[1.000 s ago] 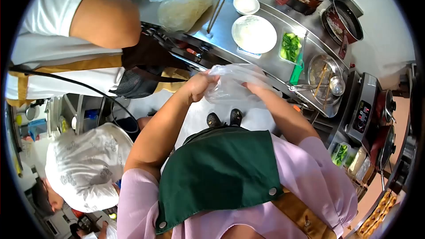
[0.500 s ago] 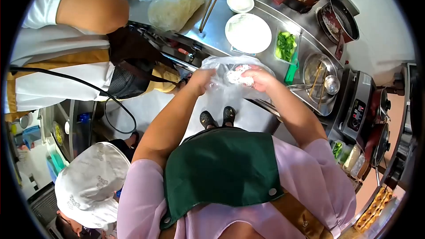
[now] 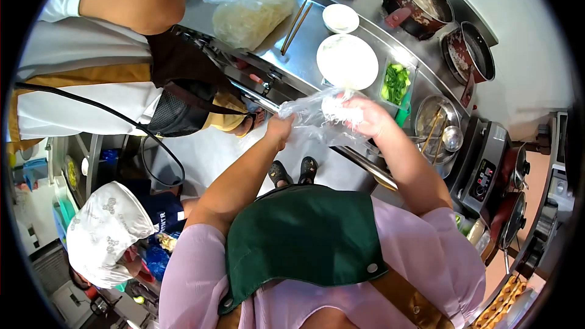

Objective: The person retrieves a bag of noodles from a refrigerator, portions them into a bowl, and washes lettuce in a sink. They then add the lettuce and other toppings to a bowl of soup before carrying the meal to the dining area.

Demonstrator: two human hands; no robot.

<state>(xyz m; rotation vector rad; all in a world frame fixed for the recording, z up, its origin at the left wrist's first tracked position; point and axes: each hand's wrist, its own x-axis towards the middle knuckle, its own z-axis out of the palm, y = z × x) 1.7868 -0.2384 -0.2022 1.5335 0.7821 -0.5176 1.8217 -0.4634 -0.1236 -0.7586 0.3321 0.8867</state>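
Clear plastic bag (image 3: 311, 117) hangs between the two hands, on the wearer's side of the large white plate (image 3: 347, 62) and near its rim. The left hand (image 3: 281, 129) has its fingers closed on one edge of the bag, bunching the film. The right hand (image 3: 367, 117) curls its fingers around pale, shredded-looking strands (image 3: 341, 109) at the other side of the bag; how tightly they close is partly hidden.

On the counter (image 3: 303, 50), a small white bowl (image 3: 340, 19) sits just beyond the plate. Left of the plate lie wooden chopsticks (image 3: 296, 28), then a knotted bag of pale food (image 3: 253, 15). Just right of the plate is a container of leafy greens (image 3: 396, 84); farther right, a glass-like bowl (image 3: 440, 119) holds a ladle (image 3: 451, 138) and more chopsticks.
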